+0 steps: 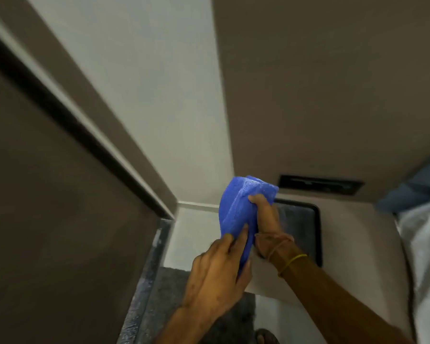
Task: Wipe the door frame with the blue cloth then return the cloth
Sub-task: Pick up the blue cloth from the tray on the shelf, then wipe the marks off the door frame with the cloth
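A bunched blue cloth (236, 207) hangs in front of me, low in the middle of the view. My right hand (266, 219) grips its right side, thumb pressed on top. My left hand (219, 269) pinches its lower edge from below. The brown door frame (124, 135) runs diagonally on the left, with a dark gap and a pale strip alongside the door (47, 219). Both hands and the cloth are apart from the frame, to its right.
A pale wall (159, 95) meets a brown panel (333, 95) ahead. A dark slot (320, 184) sits low in that panel. On the floor lie a grey mat (298, 232) and a dark stone threshold (147, 281). Pale fabric (427, 244) is at the right edge.
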The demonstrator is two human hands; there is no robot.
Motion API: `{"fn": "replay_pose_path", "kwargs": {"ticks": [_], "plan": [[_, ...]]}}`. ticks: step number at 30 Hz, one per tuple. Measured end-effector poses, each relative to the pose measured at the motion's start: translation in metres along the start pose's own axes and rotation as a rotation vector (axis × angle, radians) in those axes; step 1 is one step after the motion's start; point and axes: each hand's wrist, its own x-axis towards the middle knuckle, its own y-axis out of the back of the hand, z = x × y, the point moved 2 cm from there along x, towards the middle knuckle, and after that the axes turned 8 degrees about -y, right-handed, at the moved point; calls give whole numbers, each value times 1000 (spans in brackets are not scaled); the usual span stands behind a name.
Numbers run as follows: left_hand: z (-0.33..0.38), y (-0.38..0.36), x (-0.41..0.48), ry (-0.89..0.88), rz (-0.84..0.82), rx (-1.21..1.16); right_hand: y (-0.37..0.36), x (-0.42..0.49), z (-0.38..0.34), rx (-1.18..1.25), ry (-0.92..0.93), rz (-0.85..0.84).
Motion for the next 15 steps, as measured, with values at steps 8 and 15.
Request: {"fn": "replay_pose_path", "kwargs": {"ticks": [8, 15], "plan": [[-19, 212, -213, 126, 281, 177, -184, -208, 55, -125, 194, -377], [-4, 371, -450, 367, 692, 526, -324, -448, 168, -193, 309, -497]]}}
